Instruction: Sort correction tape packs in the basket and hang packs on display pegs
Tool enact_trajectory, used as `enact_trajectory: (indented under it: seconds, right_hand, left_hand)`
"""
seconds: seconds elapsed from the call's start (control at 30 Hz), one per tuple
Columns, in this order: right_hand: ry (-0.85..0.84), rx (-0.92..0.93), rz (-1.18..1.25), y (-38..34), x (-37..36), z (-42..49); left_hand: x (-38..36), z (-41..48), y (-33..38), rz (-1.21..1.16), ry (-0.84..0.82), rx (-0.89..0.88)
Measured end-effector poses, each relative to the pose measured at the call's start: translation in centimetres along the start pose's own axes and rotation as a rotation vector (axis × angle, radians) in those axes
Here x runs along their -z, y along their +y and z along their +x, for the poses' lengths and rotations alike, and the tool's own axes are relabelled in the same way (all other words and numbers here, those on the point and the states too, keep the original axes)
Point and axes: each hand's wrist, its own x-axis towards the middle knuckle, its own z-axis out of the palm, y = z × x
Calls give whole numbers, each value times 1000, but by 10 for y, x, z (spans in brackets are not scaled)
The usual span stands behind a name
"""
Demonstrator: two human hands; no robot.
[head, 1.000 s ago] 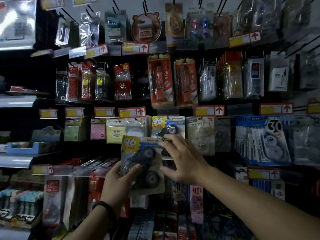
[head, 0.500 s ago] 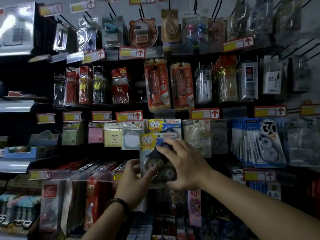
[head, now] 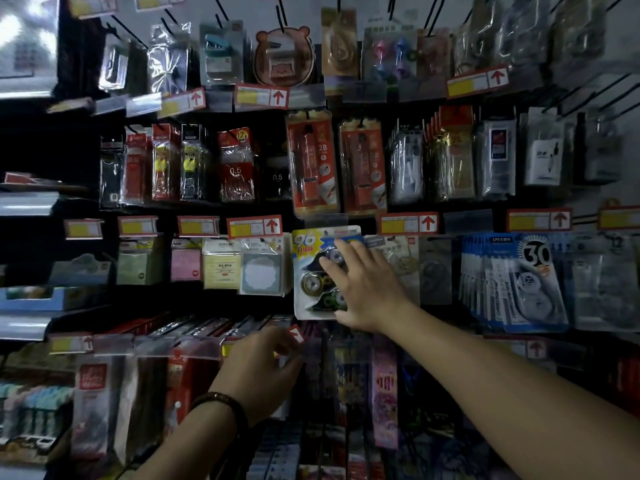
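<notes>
A correction tape pack [head: 313,271] with a yellow "96" on its blue card hangs on a display peg in the middle row of the wall. My right hand [head: 363,289] lies flat against its right half, fingers straight, covering part of the tape rolls. My left hand [head: 259,372] is lower, below the pack and apart from it, fingers loosely curled and holding nothing. A wooden bead bracelet circles the left wrist. No basket is in view.
Blue "30" correction tape packs [head: 519,282] hang in a thick row to the right. Sticky-note pads [head: 221,263] hang to the left of the "96" pack. Orange pencil-lead packs [head: 311,164] hang above. Red-arrow price tags [head: 254,226] line the peg rows. Shelves jut out at left.
The "96" pack went up from my left hand onto the peg. My left hand let go and dropped below it. My right hand moved up and now presses the hung pack.
</notes>
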Motion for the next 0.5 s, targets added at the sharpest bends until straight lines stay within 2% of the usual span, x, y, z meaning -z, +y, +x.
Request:
enact_trajectory:
  seconds: [0.33, 0.5]
  right_hand:
    - [-121, -28, -1, -9, 2, 4]
    - [-120, -55, 174, -14, -5, -17]
  left_hand:
    - [3, 1, 8, 68, 45, -35]
    - [-5, -20, 5, 28, -5, -24]
